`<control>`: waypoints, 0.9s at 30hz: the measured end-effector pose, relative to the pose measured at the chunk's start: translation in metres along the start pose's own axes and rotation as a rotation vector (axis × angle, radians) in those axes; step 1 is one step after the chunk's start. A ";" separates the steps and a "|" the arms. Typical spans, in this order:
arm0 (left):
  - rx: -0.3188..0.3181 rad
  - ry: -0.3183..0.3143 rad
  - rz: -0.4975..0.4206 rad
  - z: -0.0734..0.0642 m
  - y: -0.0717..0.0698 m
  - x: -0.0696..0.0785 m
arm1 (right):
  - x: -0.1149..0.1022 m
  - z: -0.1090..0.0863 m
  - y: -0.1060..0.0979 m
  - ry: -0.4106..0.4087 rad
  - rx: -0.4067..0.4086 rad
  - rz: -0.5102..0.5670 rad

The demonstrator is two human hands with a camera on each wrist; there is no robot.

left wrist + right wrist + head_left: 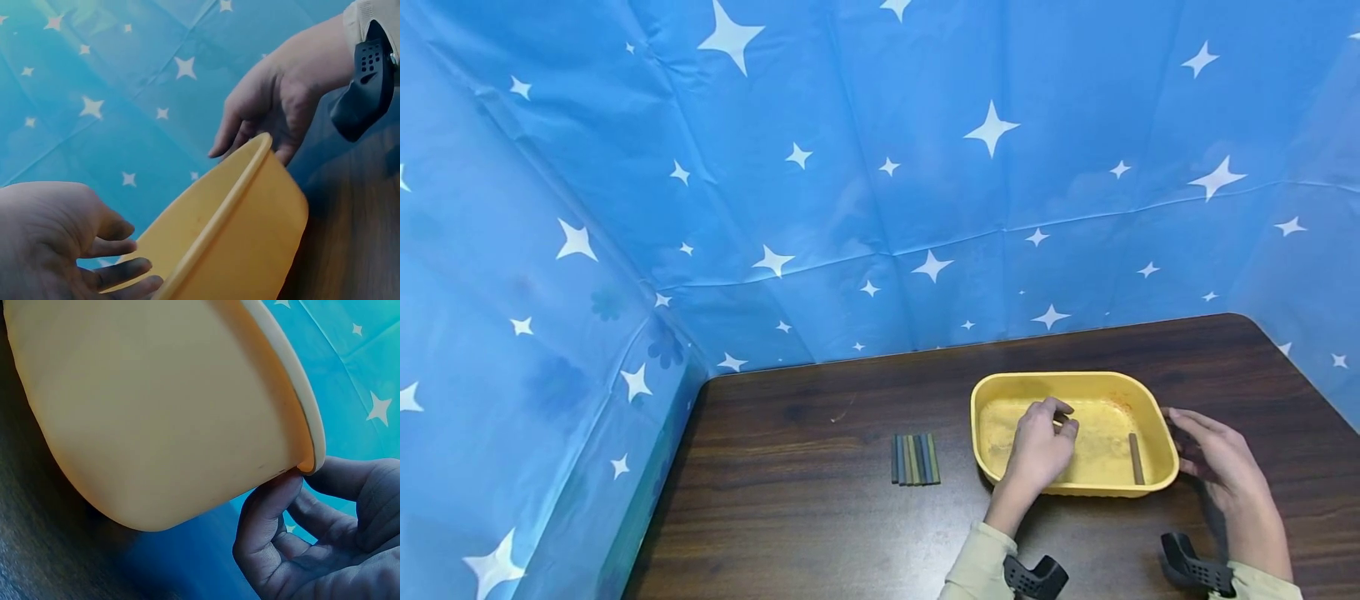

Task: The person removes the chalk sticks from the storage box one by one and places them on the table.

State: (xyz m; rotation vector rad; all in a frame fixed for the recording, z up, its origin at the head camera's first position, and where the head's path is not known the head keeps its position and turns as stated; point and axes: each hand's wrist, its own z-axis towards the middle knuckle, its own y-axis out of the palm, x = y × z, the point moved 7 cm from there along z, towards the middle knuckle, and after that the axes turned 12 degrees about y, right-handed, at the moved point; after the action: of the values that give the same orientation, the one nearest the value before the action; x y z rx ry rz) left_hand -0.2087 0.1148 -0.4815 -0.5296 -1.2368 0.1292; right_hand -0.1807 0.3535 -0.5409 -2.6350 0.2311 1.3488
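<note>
A yellow plastic basin (1075, 490) with rounded corners stands on the table in the head view. Inside it, near the right end, lies a thin brown stick (1136, 458). My left hand (1043, 443) hovers over the basin's inside with loosely bent fingers; the left wrist view shows nothing between those fingers (125, 272). At the basin's right end, my right hand (1221, 462) pinches the rim (315, 434) with its fingertips. Part of the right hand is hidden behind the basin wall in the left wrist view.
Several thin sticks (915, 460), blue-grey and olive, lie side by side on the dark wooden table (790, 517) left of the basin. A blue curtain (880, 192) with white stars hangs behind and along the left side. Each wrist wears a black device (1036, 577).
</note>
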 end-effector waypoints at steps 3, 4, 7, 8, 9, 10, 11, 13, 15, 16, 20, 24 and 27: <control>-0.047 -0.010 0.019 0.002 0.011 0.004 | 0.000 0.000 0.000 -0.007 -0.019 0.000; -0.060 -0.012 0.028 0.003 0.014 0.004 | 0.000 0.000 0.000 -0.008 -0.025 0.002; -0.087 -0.013 0.065 0.006 0.023 0.007 | 0.000 0.000 0.001 -0.006 -0.041 0.004; -0.095 -0.016 0.076 0.007 0.025 0.007 | 0.000 0.001 0.001 -0.004 -0.042 0.007; -0.104 -0.024 0.082 0.008 0.028 0.007 | 0.000 0.001 0.000 -0.006 -0.040 0.006; -0.113 -0.032 0.085 0.009 0.031 0.007 | -0.001 0.001 0.000 -0.008 -0.040 0.009; -0.121 -0.038 0.089 0.010 0.034 0.007 | -0.001 0.001 0.000 -0.011 -0.038 0.009; -0.136 -0.053 0.100 0.012 0.040 0.007 | -0.001 0.001 -0.001 -0.022 -0.040 0.014; -0.148 -0.069 0.111 0.014 0.047 0.006 | 0.000 0.001 -0.001 -0.031 -0.052 0.032; -0.153 -0.073 0.118 0.015 0.050 0.006 | 0.001 0.000 -0.002 -0.035 -0.059 0.043; -0.177 -0.106 0.136 0.017 0.059 0.005 | 0.001 -0.001 -0.001 -0.049 -0.072 0.066; -0.195 -0.123 0.162 0.019 0.065 0.005 | 0.001 0.000 -0.001 -0.050 -0.060 0.067; -0.197 -0.132 0.177 0.022 0.069 0.004 | 0.001 0.000 -0.002 -0.042 -0.059 0.077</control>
State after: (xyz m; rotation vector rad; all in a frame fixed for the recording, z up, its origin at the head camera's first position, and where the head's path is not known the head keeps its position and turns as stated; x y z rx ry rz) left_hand -0.2147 0.1839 -0.5043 -0.8129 -1.3381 0.1948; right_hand -0.1798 0.3555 -0.5420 -2.6678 0.2936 1.4556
